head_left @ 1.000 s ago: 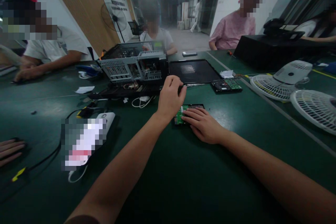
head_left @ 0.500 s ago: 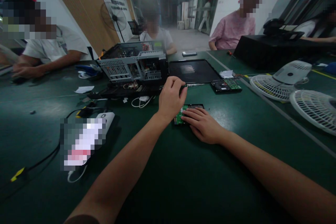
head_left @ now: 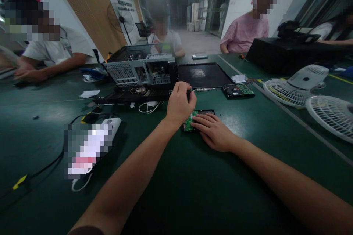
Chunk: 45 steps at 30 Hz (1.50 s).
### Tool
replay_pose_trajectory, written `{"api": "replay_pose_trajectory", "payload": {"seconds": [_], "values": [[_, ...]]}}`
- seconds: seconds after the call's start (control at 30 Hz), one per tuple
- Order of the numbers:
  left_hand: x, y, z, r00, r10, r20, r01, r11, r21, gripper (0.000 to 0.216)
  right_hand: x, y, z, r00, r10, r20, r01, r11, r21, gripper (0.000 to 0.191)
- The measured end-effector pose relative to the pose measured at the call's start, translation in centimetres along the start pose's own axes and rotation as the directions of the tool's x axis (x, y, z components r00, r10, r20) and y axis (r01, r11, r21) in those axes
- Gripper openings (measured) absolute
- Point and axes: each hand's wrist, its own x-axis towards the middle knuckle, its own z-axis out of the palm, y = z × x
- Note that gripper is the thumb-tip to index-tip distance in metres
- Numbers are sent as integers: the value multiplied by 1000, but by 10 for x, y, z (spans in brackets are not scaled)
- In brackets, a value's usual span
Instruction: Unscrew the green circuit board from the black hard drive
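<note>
A hard drive, its green circuit board facing up, lies on the green table in front of me. My right hand rests across its right part with the fingers stretched out flat, covering much of the board. Just above the drive's far left corner, my left hand is closed in a pinch. Something small and dark shows at its fingertips, but the hand hides the rest. Another hard drive lies farther right, also board side up.
An opened computer case stands beyond my left hand, with a black side panel beside it. A phone and cables lie left. Two white fan parts sit right. Several people sit around the table, near a black box.
My left hand has turned slightly, and a dark bit now shows at its fingertips. My right hand stays on the hard drive. The view has shifted a little.
</note>
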Motion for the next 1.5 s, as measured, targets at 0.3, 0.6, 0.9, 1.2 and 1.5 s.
{"api": "replay_pose_trajectory", "payload": {"seconds": [0.3,0.6,0.9,1.2,1.5], "values": [[3,4,-9,1000,-1,28,-2,996,86,9,0,0,0,1000,9,19,-8,1000,-12,52],[4,-2,-7,999,29,35,-32,996,79,16,0,-1,0,1000,6,14,-6,1000,-3,53],[4,1,-7,1000,11,23,-12,999,46,6,1,-1,-1,1000,4,17,-4,1000,-3,53],[3,-3,-3,999,-47,1,47,999,22,13,0,-1,-1,1000,9,15,-9,1000,3,53],[4,3,-9,999,8,33,-11,996,93,12,0,0,-1,1000,8,11,-8,1000,5,55]]}}
